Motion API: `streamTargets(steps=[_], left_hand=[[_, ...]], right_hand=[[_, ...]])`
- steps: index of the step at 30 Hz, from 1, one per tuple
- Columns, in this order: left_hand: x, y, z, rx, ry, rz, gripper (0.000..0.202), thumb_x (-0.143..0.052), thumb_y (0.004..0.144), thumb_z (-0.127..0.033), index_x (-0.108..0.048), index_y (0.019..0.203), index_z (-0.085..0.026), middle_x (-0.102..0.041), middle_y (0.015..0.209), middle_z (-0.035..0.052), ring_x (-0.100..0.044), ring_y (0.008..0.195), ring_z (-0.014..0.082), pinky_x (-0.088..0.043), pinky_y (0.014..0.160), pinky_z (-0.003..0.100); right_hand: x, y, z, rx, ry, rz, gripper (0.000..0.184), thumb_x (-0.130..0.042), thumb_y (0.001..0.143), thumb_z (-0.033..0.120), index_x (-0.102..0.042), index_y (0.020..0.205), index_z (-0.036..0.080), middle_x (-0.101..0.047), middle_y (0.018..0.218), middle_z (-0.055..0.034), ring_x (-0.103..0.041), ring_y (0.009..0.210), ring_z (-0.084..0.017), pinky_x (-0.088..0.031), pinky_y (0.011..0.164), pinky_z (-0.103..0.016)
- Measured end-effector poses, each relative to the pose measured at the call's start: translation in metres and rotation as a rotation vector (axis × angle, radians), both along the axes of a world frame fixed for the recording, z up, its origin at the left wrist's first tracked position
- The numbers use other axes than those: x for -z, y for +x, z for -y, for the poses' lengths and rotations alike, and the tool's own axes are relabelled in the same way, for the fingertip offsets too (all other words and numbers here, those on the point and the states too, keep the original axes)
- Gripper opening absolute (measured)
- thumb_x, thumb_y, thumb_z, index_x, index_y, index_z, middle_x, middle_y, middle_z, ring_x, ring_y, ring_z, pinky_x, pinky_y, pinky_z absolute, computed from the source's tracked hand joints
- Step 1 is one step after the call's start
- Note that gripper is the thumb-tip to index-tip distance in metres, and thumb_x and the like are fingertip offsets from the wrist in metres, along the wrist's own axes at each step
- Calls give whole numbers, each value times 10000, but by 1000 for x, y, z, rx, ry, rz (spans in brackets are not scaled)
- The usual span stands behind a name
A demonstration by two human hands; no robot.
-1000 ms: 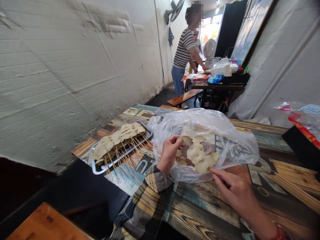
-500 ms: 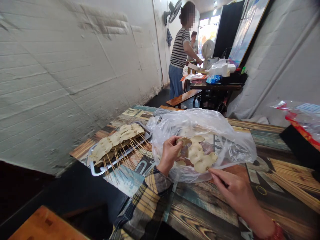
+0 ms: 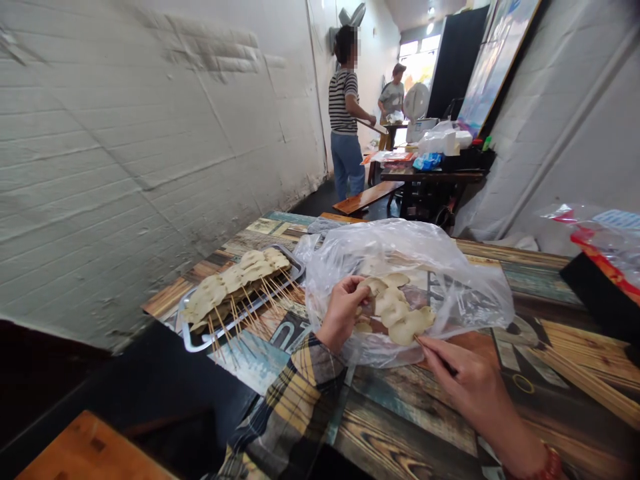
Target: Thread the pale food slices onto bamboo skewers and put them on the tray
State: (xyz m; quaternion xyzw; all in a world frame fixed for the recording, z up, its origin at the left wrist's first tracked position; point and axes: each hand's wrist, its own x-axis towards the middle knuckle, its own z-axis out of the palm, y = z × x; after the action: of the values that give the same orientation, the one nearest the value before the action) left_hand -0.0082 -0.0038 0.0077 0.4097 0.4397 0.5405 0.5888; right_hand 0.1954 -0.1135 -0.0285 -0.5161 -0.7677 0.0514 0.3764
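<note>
While the thin wooden skewer (image 3: 418,341) of pale beige round slices (image 3: 393,308) is pinched at its near end by the right hand (image 3: 463,373), presumably for steadiness, a slice (image 3: 375,287) by its far end is gripped by the left hand (image 3: 341,315) above the clear plastic bag (image 3: 465,297), towards the far edge of the tabletop (image 3: 400,427). That slice has been brought nearer the row than earlier.

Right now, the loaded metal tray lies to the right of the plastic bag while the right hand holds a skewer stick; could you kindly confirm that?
Not quite: the head view shows the loaded metal tray to the left of the plastic bag. The right hand does hold a skewer stick.
</note>
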Motion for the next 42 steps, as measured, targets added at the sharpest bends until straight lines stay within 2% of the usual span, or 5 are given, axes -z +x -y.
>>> streamTargets(steps=[6,10,22,29,42], left_hand=[[0,-3,0,28,-73,104,279,-773,577,-264,-631,785,-144,-593,735,2,-513,576,79,-398,526,202],[3,-4,0,24,-103,110,302,-787,595,-343,-628,746,-135,-570,688,3,-504,575,83,-424,538,210],[6,-4,-2,52,-163,226,307,-797,554,-332,-628,714,-131,-565,666,-3,-521,606,113,-477,564,255],[7,-5,-2,74,-201,168,254,-742,591,-341,-594,663,-147,-511,622,-16,-477,543,102,-427,505,238],[6,-5,-2,122,-254,207,135,-666,595,-249,-561,590,-164,-485,530,-21,-423,466,89,-356,466,238]], right_hand=[[-1,1,-1,-12,24,41,285,-461,951,247,-726,1039,192,-775,977,-73,-753,834,-220,-635,728,-344],[1,2,-1,-27,39,36,280,-472,950,258,-723,1044,178,-775,976,-77,-752,842,-214,-636,746,-349],[7,7,-2,-45,33,26,275,-492,943,300,-731,1037,201,-775,985,-65,-751,850,-210,-632,756,-331],[7,8,-4,-43,29,-17,265,-502,937,310,-740,1015,225,-777,966,-64,-754,831,-219,-638,741,-339],[7,11,-4,-74,12,-42,265,-515,931,315,-755,1006,231,-777,962,-64,-754,829,-226,-644,749,-350]])
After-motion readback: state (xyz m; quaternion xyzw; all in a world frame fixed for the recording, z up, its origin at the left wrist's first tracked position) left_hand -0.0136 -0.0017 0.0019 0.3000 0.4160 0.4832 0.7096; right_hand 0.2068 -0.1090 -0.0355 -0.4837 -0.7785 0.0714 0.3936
